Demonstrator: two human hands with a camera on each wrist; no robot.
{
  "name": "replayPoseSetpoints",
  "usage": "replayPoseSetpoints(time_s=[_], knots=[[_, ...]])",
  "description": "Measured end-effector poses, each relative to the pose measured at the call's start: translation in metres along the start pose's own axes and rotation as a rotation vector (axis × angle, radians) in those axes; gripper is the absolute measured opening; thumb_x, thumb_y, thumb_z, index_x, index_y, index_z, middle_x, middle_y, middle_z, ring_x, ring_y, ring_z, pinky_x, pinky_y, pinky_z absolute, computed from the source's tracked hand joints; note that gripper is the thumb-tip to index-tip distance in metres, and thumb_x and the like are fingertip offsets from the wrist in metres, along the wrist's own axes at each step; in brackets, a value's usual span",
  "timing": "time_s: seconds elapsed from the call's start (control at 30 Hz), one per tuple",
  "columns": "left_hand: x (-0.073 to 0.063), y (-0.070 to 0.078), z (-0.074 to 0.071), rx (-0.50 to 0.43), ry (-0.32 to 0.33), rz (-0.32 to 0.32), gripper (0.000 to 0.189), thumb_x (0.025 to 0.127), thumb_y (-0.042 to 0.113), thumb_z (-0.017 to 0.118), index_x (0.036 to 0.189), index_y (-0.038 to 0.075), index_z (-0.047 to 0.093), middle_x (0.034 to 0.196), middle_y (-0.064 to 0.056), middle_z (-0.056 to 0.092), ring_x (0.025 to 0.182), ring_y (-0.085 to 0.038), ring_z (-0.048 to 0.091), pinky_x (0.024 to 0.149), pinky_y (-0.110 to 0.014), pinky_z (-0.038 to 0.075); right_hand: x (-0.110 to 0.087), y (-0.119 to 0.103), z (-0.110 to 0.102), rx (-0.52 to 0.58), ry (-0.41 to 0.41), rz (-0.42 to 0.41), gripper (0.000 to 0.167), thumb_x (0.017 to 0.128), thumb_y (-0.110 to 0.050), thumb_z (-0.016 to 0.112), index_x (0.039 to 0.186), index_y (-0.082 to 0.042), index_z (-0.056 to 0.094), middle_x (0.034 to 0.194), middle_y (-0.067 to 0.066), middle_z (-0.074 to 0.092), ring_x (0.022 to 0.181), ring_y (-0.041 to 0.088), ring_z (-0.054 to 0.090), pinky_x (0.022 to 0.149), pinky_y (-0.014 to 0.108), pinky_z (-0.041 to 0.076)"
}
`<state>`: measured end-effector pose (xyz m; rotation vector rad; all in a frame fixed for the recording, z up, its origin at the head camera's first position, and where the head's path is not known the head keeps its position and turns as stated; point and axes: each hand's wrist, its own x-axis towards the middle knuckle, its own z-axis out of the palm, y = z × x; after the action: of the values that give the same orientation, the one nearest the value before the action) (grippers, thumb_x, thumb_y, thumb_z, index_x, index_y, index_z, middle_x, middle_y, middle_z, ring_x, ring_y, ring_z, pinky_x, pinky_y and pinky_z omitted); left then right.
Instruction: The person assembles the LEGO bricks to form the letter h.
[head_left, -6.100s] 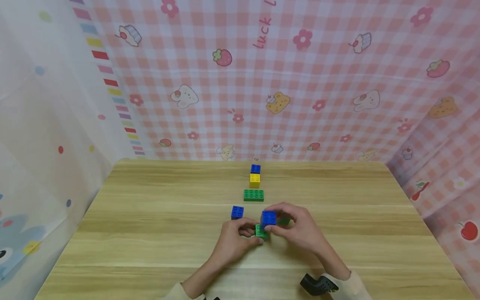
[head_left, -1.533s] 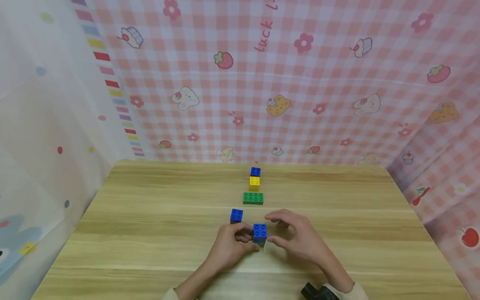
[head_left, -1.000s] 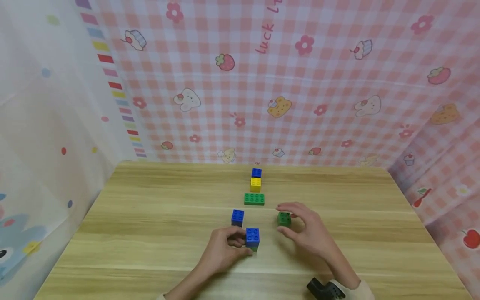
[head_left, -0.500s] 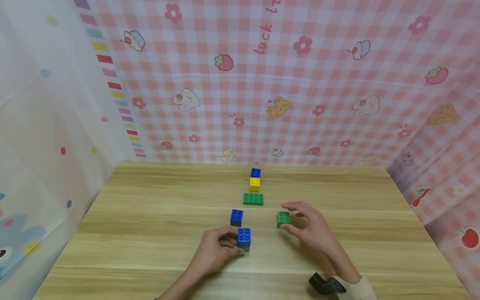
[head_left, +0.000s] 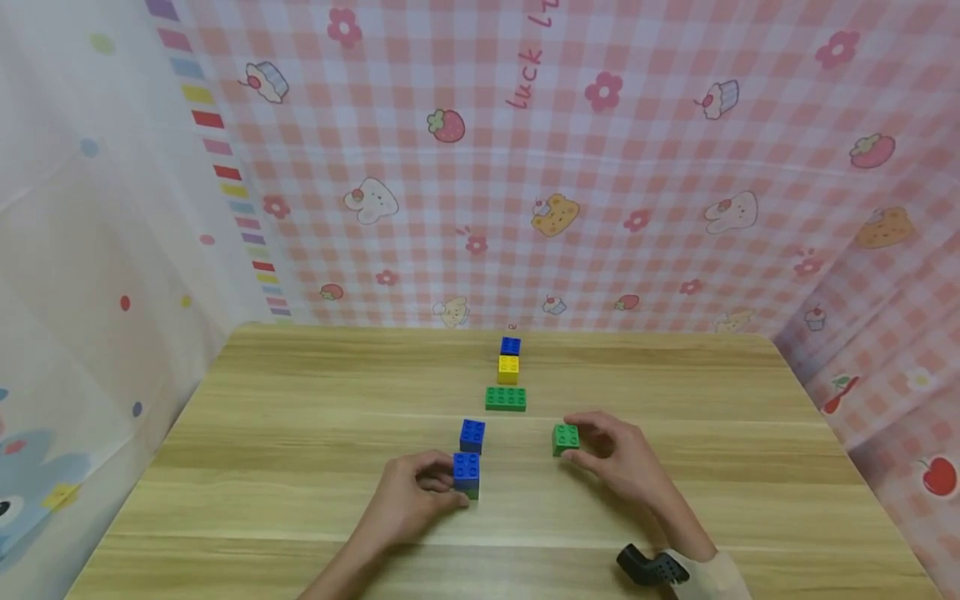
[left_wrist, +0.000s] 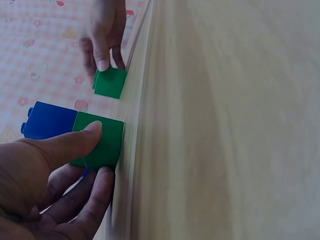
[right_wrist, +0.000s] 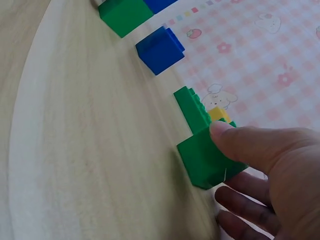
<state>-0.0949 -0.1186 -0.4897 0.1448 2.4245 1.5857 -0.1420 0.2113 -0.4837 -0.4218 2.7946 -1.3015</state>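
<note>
Head view: On a wooden table, my left hand holds, at near left, a blue top brick stacked on a green base brick. Just beyond sits a loose blue brick. To the right, my right hand pinches a square green brick. Farther off run a long green brick, a yellow brick and a far blue brick.

Left wrist view: My thumb presses the green base brick, fingers curled behind; the pair looks upright. This low grip should steady it.

Right wrist view: The loose blue brick stands apart from the pair; I'd avoid knocking it. My thumb lies near the square green brick's studded edge; an even pinch, studs left free, should serve best.
</note>
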Motion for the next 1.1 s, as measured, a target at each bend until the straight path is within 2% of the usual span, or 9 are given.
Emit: replayPoseSetpoints(time_s=[0.27, 0.67, 0.97, 1.1], knots=[[0.0, -0.003, -0.009, -0.026, 0.052, 0.011, 0.041, 0.073, 0.012, 0.091, 0.109, 0.005, 0.073, 0.098, -0.008, 0.074, 0.087, -0.016, 0.072, 0.077, -0.022, 0.063, 0.001, 0.003, 0.002, 0.044, -0.012, 0.061, 0.038, 0.086, -0.022, 0.083, 0.123, -0.02, 0.072, 0.109, 0.0, 0.075, 0.095, 0.011, 0.071, 0.086, 0.023, 0.059], [0.003, -0.005, -0.02, -0.037, 0.132, -0.038, 0.039, 0.072, 0.006, 0.09, 0.107, 0.007, 0.073, 0.096, -0.007, 0.072, 0.087, -0.016, 0.071, 0.078, -0.021, 0.063, 0.002, 0.003, 0.002, 0.043, -0.012, 0.079, 0.038, 0.086, -0.021, 0.083, 0.121, -0.02, 0.072, 0.107, 0.002, 0.076, 0.092, 0.011, 0.071, 0.087, 0.03, 0.061], [0.012, -0.005, -0.032, -0.043, 0.17, -0.07, 0.036, 0.076, 0.001, 0.087, 0.108, 0.009, 0.073, 0.094, -0.007, 0.071, 0.085, -0.017, 0.071, 0.077, -0.023, 0.063, 0.003, 0.004, 0.003, 0.044, -0.016, 0.084, 0.036, 0.087, -0.022, 0.083, 0.121, -0.02, 0.072, 0.11, 0.002, 0.075, 0.092, 0.01, 0.07, 0.083, 0.021, 0.06], [0.017, -0.008, -0.038, -0.046, 0.184, -0.075, 0.036, 0.077, 0.001, 0.086, 0.109, 0.009, 0.073, 0.094, -0.007, 0.071, 0.084, -0.017, 0.071, 0.076, -0.024, 0.063, 0.003, 0.004, 0.003, 0.051, -0.016, 0.086, 0.035, 0.087, -0.021, 0.082, 0.121, -0.02, 0.072, 0.109, 0.002, 0.075, 0.092, 0.01, 0.07, 0.082, 0.021, 0.059]])
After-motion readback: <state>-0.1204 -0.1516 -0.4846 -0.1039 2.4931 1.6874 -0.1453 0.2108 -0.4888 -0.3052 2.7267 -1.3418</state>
